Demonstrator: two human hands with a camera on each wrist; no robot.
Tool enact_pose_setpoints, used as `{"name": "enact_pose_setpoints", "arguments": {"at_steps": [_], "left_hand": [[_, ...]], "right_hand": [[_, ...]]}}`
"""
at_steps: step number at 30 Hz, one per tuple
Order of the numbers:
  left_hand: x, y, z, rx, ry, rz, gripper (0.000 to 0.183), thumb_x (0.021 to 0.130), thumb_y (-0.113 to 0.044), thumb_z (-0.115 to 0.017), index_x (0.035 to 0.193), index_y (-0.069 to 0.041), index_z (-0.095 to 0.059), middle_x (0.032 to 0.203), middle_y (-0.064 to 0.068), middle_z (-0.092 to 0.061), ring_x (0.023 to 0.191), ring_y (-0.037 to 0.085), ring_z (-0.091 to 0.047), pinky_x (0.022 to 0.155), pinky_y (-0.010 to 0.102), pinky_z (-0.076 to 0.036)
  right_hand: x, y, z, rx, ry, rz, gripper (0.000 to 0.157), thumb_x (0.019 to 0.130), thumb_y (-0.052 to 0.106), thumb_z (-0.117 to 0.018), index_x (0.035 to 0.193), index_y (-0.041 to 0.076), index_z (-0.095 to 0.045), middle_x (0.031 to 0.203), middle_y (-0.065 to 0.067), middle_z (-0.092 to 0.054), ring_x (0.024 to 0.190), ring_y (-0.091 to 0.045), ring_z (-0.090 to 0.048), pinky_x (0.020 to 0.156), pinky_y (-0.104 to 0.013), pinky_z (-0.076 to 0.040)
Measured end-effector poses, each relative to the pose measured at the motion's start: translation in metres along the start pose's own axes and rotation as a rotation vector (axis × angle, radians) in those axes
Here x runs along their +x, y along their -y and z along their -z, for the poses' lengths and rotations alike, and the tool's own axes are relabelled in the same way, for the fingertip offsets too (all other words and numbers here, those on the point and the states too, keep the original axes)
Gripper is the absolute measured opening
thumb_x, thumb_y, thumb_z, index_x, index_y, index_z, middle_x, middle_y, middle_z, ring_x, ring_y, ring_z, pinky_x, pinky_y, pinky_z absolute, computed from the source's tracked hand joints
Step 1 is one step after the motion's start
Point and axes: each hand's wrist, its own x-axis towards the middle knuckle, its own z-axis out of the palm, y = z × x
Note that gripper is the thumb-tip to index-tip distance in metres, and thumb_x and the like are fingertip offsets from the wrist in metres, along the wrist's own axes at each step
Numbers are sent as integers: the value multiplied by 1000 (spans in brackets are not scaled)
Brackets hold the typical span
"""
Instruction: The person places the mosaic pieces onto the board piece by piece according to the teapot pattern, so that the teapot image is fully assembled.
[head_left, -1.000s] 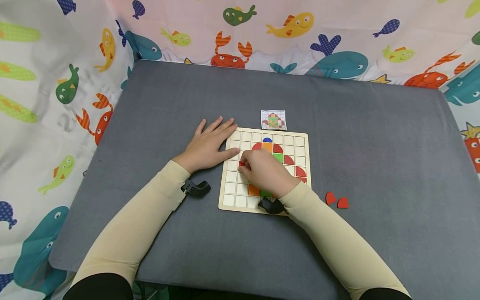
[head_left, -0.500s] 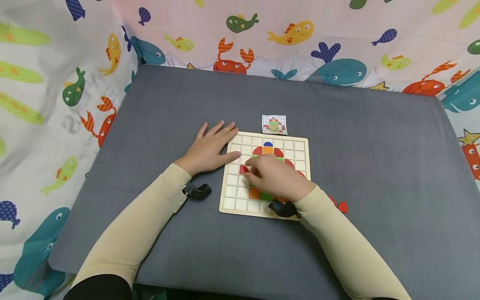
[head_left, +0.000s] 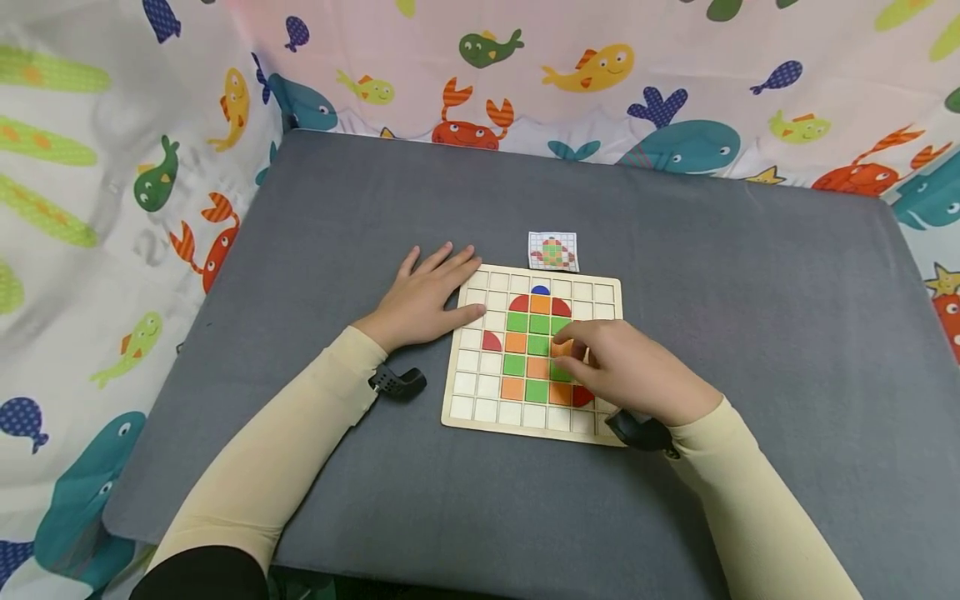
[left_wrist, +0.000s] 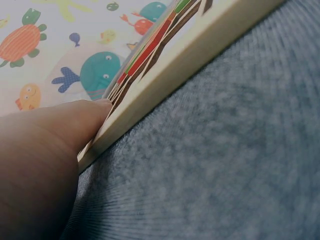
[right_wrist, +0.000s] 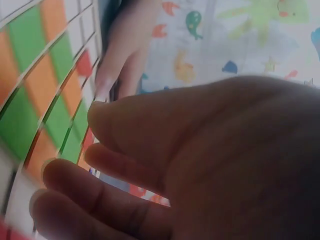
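Note:
A wooden grid board lies on the table, with green, orange, red and blue pieces in its cells. My left hand lies spread at its left side, thumb on the board's edge, as the left wrist view also shows. A red quarter-round piece sits alone in a cell left of the coloured block. At the top is a blue half-round piece. My right hand hovers over the board's right part, fingers loosely bent. In the right wrist view, nothing shows between its thumb and fingers. It covers several cells.
Behind the board lies a small printed pattern card. The grey tabletop spreads around the board. A curtain printed with sea animals hangs along the back and left edges.
My right hand has let go of the red quarter-round piece at the board's left and moved right. The right forearm now hides the two loose red pieces. My left hand keeps its place.

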Motion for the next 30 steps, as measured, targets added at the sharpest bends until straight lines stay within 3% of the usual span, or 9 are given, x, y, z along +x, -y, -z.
{"name": "enact_pose_setpoints", "arguments": {"at_steps": [6, 9, 20, 26, 30], "left_hand": [[1, -1, -2, -9, 3, -1, 83, 102, -73, -44, 169, -28, -26, 175, -9, -17, 164, 17, -4, 128, 55, 11], [1, 0, -2, -16, 0, -7, 83, 102, -72, -45, 169, -27, -26, 175, -9, -17, 164, 18, -4, 128, 56, 11], [-1, 1, -2, -15, -5, -13, 83, 102, -72, -46, 169, -26, -26, 175, -7, -17, 164, 19, -5, 128, 55, 11], [0, -1, -1, -18, 0, -19, 83, 102, -71, -47, 169, -26, -25, 176, -7, -16, 164, 19, -5, 128, 56, 11], [0, 0, 0, -13, -2, -17, 84, 102, -71, -47, 169, -26, -26, 176, -7, -16, 164, 19, -5, 128, 55, 11]], "right_hand": [[-24, -23, 4, -9, -44, -21, 12, 99, 17, -74, 106, 8, -76, 78, 7, -66, 70, -11, -58, 66, -30, -51], [-35, -34, 6, 18, -52, -55, 9, 98, 20, -77, 101, 12, -74, 78, 5, -66, 62, -11, -57, 61, -28, -50], [-69, -69, 7, 64, -43, -176, 18, 98, 26, -78, 100, 10, -70, 70, 6, -63, 51, -11, -56, 53, -29, -50], [-86, -83, 4, -17, -88, -161, 25, 92, 28, -85, 104, 9, -73, 84, 5, -67, 62, -6, -53, 60, -27, -48], [-92, -87, 2, 6, -58, -156, 27, 87, 21, -88, 106, 8, -73, 88, 5, -65, 65, -5, -52, 60, -26, -48]]}}
